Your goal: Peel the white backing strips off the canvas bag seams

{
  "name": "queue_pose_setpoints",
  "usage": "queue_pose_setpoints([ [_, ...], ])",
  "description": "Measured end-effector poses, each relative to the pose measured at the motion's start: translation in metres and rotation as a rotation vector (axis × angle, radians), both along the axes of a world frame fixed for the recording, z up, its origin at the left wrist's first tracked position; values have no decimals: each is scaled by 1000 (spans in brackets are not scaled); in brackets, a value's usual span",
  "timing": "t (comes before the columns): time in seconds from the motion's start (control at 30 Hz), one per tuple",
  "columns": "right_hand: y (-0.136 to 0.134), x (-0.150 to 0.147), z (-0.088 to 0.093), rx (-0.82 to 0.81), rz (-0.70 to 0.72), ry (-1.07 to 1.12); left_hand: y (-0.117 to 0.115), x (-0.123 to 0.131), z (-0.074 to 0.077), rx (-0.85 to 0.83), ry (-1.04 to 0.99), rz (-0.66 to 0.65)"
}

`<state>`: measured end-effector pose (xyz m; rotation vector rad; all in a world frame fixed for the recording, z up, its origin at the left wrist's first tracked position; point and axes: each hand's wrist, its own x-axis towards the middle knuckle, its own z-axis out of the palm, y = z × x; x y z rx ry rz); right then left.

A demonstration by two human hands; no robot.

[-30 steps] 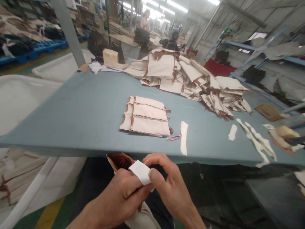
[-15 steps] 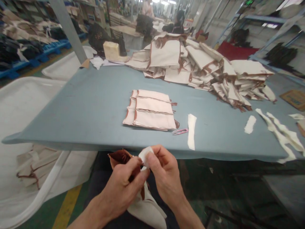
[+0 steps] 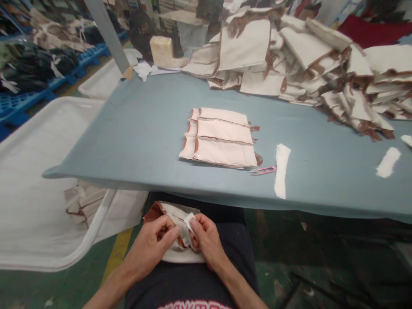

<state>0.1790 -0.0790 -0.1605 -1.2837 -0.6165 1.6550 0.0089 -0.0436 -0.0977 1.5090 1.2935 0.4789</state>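
A cream fabric bag (image 3: 183, 256) with brown trim lies on my lap below the table edge, its brown inside showing at the upper left. My left hand (image 3: 157, 240) is closed on the bag's bunched edge, thumb and forefinger curled over it. Between the thumb and fingers of my right hand (image 3: 207, 240) is a small white strip of material (image 3: 189, 219), held against the bag's brown-trimmed edge. What lies under the right fingers is partly hidden.
On the blue-grey table (image 3: 144, 128) are neat stacks of cream bags (image 3: 225, 150), pink thread snips (image 3: 264, 171) and a white strip (image 3: 282, 171). A large heap of bags (image 3: 244, 47) fills the back. At the left stands a white tub (image 3: 38, 180).
My view has tilted down and moved left. Both hands have come down towards my lap and drawn slightly apart, the white strip staying in my right hand. The bag now lies flatter.
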Motion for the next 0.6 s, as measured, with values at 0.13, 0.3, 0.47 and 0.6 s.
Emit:
queue_pose_setpoints([
  [0.13, -4, -8, -8, -28, 86, 12, -6, -10, -2, 2, 124, -67],
  [0.3, 0, -11, -3, 4, 154, -21, -8, -17, -10, -19, 95, -52],
  [0.47, 14, 9, 23, 77, 121, -110, 4, -16, 6, -22, -69, -84],
  [0.6, 19, 29, 61, 169, 109, -169, 17, -11, 25, 45, -123, -113],
])
